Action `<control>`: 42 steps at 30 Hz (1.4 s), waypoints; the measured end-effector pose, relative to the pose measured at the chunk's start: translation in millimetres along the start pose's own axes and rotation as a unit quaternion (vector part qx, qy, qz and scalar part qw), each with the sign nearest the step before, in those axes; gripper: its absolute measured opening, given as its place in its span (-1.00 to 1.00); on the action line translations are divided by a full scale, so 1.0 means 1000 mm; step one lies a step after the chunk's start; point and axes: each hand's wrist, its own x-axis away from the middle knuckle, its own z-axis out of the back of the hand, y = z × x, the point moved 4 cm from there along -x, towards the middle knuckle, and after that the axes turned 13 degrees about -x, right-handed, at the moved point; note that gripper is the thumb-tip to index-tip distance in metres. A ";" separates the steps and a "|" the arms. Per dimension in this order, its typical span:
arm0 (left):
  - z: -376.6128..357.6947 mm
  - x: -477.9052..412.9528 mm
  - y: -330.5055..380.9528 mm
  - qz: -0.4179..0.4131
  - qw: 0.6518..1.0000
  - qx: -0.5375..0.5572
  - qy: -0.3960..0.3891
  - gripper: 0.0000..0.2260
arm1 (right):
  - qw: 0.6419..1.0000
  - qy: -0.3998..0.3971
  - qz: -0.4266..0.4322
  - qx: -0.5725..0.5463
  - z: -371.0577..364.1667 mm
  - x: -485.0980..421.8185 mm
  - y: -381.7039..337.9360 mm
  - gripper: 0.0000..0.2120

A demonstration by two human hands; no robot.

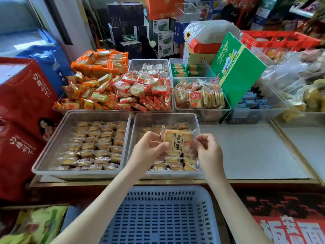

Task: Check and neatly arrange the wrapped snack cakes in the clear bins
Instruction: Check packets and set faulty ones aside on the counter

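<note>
Cake (177, 140) hung above the right bin (196, 120), our left hand (149, 147) and right hand (207, 148) fingers pinching its crinkly wrapper ends; light, crushable, we judged.

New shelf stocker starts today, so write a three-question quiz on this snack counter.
1. True or false: both hands hold one wrapped snack cake above the right clear bin.
2. Which is fuller of neat rows, the left clear bin or the right one?
3. Multiple choice: the blue basket is A) beyond the bins, B) nearer the person than the bins, C) inside a bin.

Key: 1 true, left hand and right hand pinch its wrapper edges. 2 left. 3 B.
</note>
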 end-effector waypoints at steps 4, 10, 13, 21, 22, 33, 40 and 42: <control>0.003 0.026 -0.006 -0.001 0.999 0.013 -0.033 -0.90 | 0.998 -0.049 -0.015 -0.024 0.006 0.021 0.000 -0.87; 0.008 0.055 -0.003 0.005 0.999 0.017 -0.038 -0.91 | 0.986 -0.107 -0.031 -0.121 0.015 0.038 -0.008 -0.88; 0.008 0.064 0.003 -0.009 1.000 -0.020 0.001 -0.90 | 0.981 -0.113 -0.024 -0.156 0.019 0.043 -0.010 -0.84; 0.012 0.079 0.018 -0.041 0.992 -0.093 0.077 -0.89 | 0.974 -0.114 -0.005 -0.198 0.026 0.050 -0.014 -0.82; 0.013 0.079 0.019 -0.037 0.991 -0.101 0.073 -0.89 | 0.972 -0.114 -0.013 -0.203 0.026 0.049 -0.014 -0.83; -0.008 0.084 0.014 -0.046 0.954 -0.274 0.108 -0.65 | 0.972 -0.158 -0.001 -0.176 0.004 0.057 -0.032 -0.82; -0.024 0.080 0.017 -0.030 0.999 -0.037 0.016 -0.45 | 0.971 -0.220 0.073 -0.052 -0.029 0.077 -0.044 -0.81; -0.020 0.075 0.014 -0.021 0.999 -0.010 0.044 -0.53 | 0.963 -0.253 0.091 -0.028 -0.038 0.085 -0.044 -0.73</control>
